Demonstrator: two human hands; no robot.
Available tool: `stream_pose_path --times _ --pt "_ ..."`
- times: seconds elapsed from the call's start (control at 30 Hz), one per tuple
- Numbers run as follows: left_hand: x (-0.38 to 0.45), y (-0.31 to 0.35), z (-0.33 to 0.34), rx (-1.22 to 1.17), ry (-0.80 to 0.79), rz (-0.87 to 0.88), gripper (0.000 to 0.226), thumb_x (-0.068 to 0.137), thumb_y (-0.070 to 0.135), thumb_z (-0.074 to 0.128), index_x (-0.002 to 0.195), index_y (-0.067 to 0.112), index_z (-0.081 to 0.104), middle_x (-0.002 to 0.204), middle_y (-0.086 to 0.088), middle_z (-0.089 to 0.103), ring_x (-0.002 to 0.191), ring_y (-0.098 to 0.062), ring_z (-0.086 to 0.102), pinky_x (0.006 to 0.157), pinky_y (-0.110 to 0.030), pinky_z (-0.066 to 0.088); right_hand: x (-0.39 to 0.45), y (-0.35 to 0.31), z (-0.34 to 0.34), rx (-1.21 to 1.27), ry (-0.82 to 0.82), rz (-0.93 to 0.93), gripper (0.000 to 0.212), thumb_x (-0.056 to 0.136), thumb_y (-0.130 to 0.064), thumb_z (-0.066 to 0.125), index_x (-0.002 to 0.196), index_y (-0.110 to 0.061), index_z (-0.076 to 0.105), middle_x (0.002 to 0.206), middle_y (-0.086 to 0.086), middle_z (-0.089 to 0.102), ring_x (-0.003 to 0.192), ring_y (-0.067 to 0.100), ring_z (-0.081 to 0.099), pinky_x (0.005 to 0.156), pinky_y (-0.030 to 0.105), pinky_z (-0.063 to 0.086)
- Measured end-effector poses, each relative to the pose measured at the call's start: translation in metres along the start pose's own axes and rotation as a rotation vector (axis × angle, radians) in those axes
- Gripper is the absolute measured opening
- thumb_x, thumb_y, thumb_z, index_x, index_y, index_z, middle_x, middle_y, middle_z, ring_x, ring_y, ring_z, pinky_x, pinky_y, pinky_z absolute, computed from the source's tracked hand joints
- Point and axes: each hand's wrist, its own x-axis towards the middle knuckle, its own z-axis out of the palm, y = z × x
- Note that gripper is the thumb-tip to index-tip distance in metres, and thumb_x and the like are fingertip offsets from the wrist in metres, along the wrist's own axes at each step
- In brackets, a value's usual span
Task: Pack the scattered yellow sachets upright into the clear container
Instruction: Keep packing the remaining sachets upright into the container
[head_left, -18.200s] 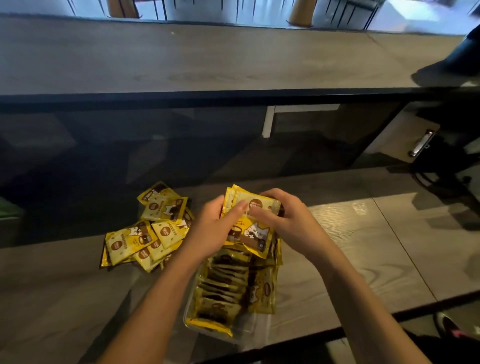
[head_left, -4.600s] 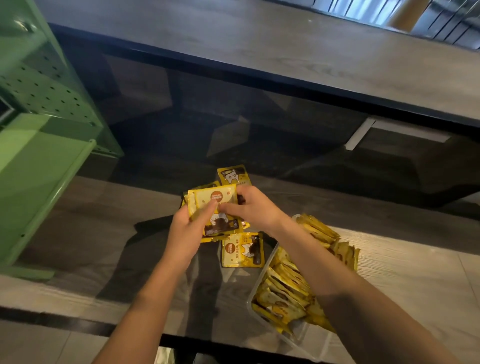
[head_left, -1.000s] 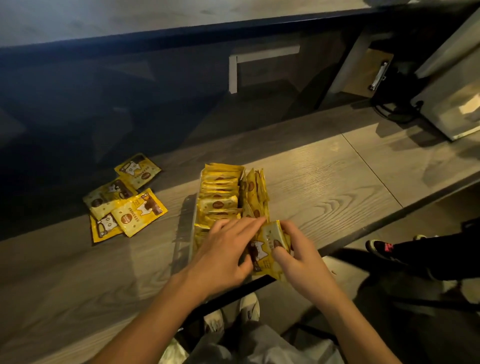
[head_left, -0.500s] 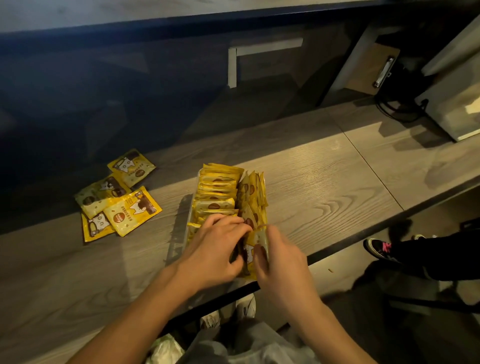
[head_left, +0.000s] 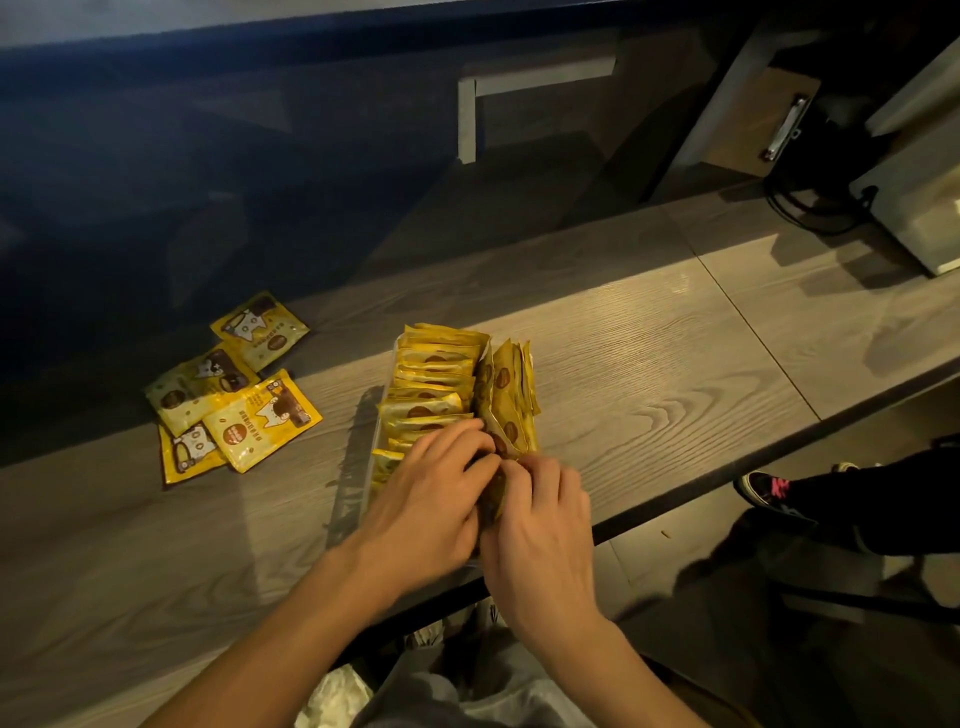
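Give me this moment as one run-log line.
step: tucking sachet into container | left hand: on packed row | right hand: pushing sachet in | loose sachets: flat on counter, left of container

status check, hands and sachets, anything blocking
Left hand and right hand both at near end of clear container, working a sachet in. Four loose sachets flat on counter, left. Nothing blocking.

Both hands, the left hand (head_left: 426, 499) and right hand (head_left: 540, 525), cover the clear container's (head_left: 375, 457) near end, hiding what their fingers pinch there.
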Motion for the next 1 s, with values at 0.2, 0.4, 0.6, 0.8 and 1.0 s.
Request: stream_pose_path --times 0.2,0.4,0.6,0.8,1.0 --pt "-0.004 -0.003 -0.002 0.008 0.155 -0.103 0.056 0.088 0.036 0.058 0.141 0.016 0.052 0.146 -0.005 0.050 0.145 -0.024 0.034 0.118 -0.040 0.022 0.000 0.002 0.008 -0.016 0.007 -0.066 0.061 0.083 -0.025 0.060 0.139 -0.002 0.048 0.149 0.018 0.041 0.144 0.038 0.026 0.111 0.050 0.034" --pt "-0.004 0.001 -0.003 0.107 0.088 -0.238 0.061 0.099 0.042 0.037 0.154 0.017 0.032 0.164 -0.004 0.022 0.152 -0.022 0.015 0.122 -0.043 0.014 0.008 0.001 0.011 -0.060 -0.059 -0.117 0.064 0.094 -0.024 0.044 0.150 0.001 0.026 0.159 0.019 0.019 0.150 0.034 0.010 0.116 0.054 0.027" --pt "0.000 0.002 -0.002 0.146 0.040 -0.261 0.061 0.099 0.041 0.021 0.154 0.017 0.032 0.164 -0.004 0.023 0.152 -0.020 0.018 0.122 -0.042 0.014 0.014 0.004 0.020 0.000 -0.053 -0.141 0.063 0.096 -0.024 0.042 0.149 0.005 0.026 0.158 0.024 0.020 0.149 0.036 0.011 0.118 0.048 0.026" --pt "0.007 0.000 -0.006 0.155 0.042 -0.349 0.065 0.093 0.041 0.034 0.153 0.018 0.033 0.162 -0.006 0.028 0.150 -0.028 0.025 0.117 -0.048 0.021 0.029 0.021 0.019 0.091 -0.075 -0.302 0.073 0.084 -0.014 0.056 0.148 0.007 0.028 0.158 0.023 0.019 0.150 0.035 0.008 0.116 0.048 0.029" --pt "0.013 -0.005 -0.006 0.182 0.000 -0.313 0.066 0.092 0.037 0.041 0.155 0.021 0.029 0.166 -0.002 0.010 0.153 -0.028 -0.001 0.120 -0.048 -0.002 0.027 0.019 0.013 0.296 -0.047 -0.257 0.072 0.094 -0.028 0.045 0.154 -0.003 0.015 0.163 0.014 0.006 0.151 0.026 0.002 0.122 0.044 0.014"
